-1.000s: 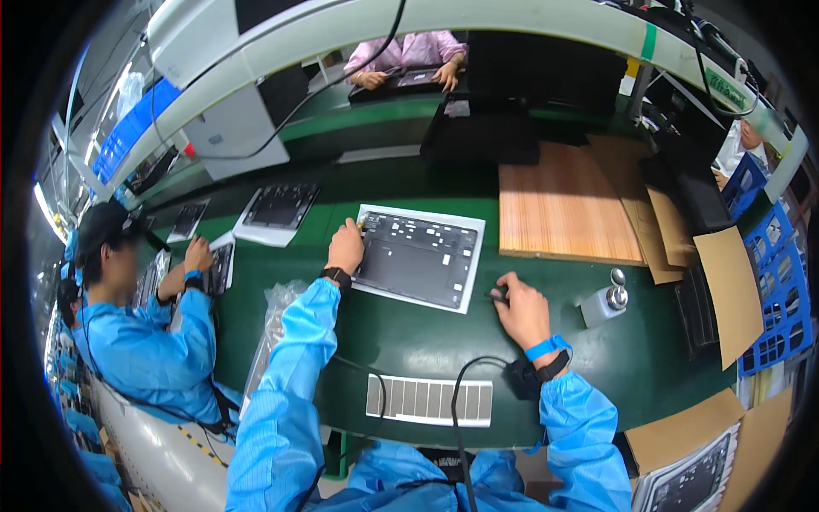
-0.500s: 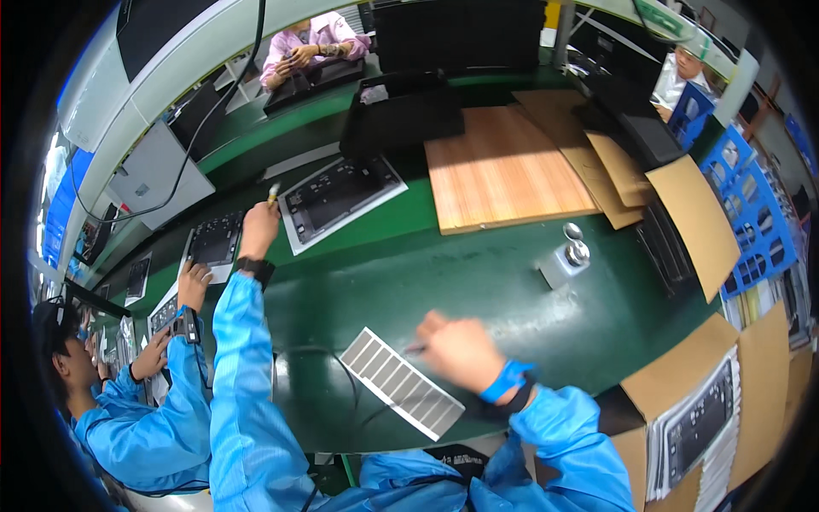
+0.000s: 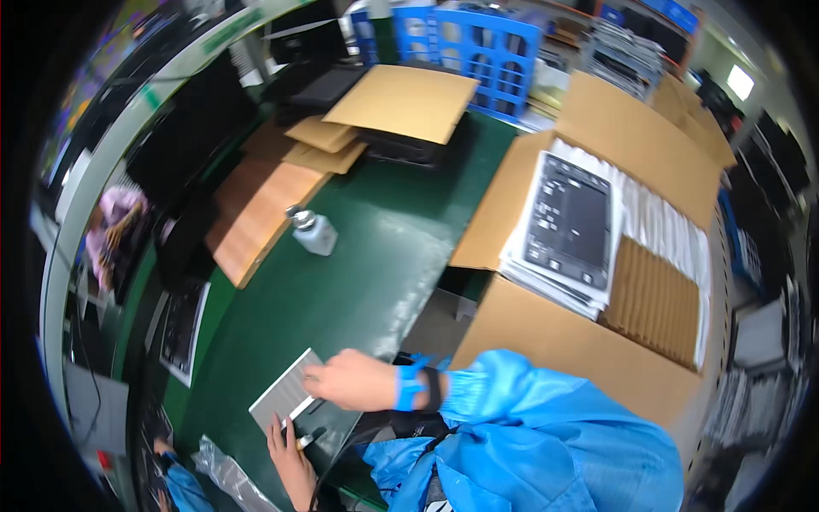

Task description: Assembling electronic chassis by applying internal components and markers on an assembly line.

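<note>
The pale grey sheet of label strips [image 3: 286, 394] lies on the green bench near its front edge. My right hand [image 3: 354, 380] is closed over the sheet's right edge, fingertips curled down on it; what they pinch is hidden. A dark slim piece shows just below these fingers, too blurred to name. At the sheet's lower corner is my left hand [image 3: 290, 465], its fingers reaching onto the edge. A small tool with a pale yellow-white body and dark tip [image 3: 304, 441] sits between its thumb and fingers.
A pump bottle [image 3: 316, 235] stands on the bench beside a wooden board [image 3: 260, 200]. To the right, an open carton [image 3: 546, 333] holds black panels [image 3: 570, 222] and white sleeves. A clear plastic bag [image 3: 226, 469] lies at lower left, near a co-worker's blue sleeve [image 3: 183, 486].
The view has swung right, toward the carton. My left hand has come back from the far panels to the label sheet, and my right hand has moved onto the sheet.
</note>
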A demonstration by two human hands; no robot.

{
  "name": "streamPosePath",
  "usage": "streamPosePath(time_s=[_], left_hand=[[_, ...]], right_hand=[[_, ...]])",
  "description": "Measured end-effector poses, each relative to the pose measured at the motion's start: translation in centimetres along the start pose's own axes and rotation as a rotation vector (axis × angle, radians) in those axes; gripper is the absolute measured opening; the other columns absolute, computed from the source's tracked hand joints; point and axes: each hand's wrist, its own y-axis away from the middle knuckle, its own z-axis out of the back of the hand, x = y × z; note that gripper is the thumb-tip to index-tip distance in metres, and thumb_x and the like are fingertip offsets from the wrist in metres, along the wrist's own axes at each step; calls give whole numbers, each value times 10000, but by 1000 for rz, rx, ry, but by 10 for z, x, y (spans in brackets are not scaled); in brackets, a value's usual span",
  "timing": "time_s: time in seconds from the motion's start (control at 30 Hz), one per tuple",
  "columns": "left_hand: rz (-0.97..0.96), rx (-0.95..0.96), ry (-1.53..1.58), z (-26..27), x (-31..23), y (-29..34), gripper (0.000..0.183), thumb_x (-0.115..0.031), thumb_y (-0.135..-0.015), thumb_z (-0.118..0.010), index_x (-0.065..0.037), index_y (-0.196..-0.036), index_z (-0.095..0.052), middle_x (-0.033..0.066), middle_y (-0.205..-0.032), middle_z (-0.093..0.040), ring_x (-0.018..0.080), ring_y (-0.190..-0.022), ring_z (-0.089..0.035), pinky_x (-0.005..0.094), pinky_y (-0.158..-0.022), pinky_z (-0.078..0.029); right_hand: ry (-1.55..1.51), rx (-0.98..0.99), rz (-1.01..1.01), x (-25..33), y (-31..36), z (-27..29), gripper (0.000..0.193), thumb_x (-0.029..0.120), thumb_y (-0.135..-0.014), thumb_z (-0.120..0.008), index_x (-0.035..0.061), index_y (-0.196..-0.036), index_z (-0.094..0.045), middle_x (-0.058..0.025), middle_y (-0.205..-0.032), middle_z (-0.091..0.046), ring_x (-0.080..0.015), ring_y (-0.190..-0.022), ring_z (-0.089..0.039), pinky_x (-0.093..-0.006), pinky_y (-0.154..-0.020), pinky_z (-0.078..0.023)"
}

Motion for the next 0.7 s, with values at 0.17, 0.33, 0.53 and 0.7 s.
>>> streamPosePath(time_s=[0.17, 0.33, 0.53, 0.7], left_hand=[[236, -67, 670, 21, -14, -22, 302, -156, -1020, -443, -13, -1229, -608, 143, -1065, -615, 235, -945, -577, 358, -852, -460], [291, 397, 1939, 28, -118, -118, 280, -163, -1042, -452, -6, -1224, -596, 3, -885, -583, 72, -639, -461, 226, -575, -343], [-375, -7, 811, 22, -215, -192, 343, 36, -904, -467, -21, -1212, -605, 136, -1100, -605, 274, -947, -605, 366, -840, -485], [-71, 46, 545, 13, -135, -162, 550, 110, -774, -447, -42, -1287, -576, 195, -1404, -474, 392, -1307, -433, 456, -1109, -351]], right_hand=[[-188, -311, -534, -2, 177, 170, 358, -15, -727, -585, 29, -1065, -693, -153, -1135, -683, -324, -1002, -666, -384, -860, -547], [116, -599, -1449, -48, 336, 261, 605, 537, -958, -562, -50, -886, -687, -101, -763, -714, -186, -723, -652, -336, -715, -513], [-450, -746, -1477, -92, 357, 200, 495, 492, -935, -646, 72, -698, -531, 20, -484, -458, -69, -365, -376, -262, -372, -253], [-319, -711, -1502, -77, 330, 200, 538, 445, -864, -745, -53, -911, -547, -54, -576, -551, -112, -366, -484, -273, -355, -386]])
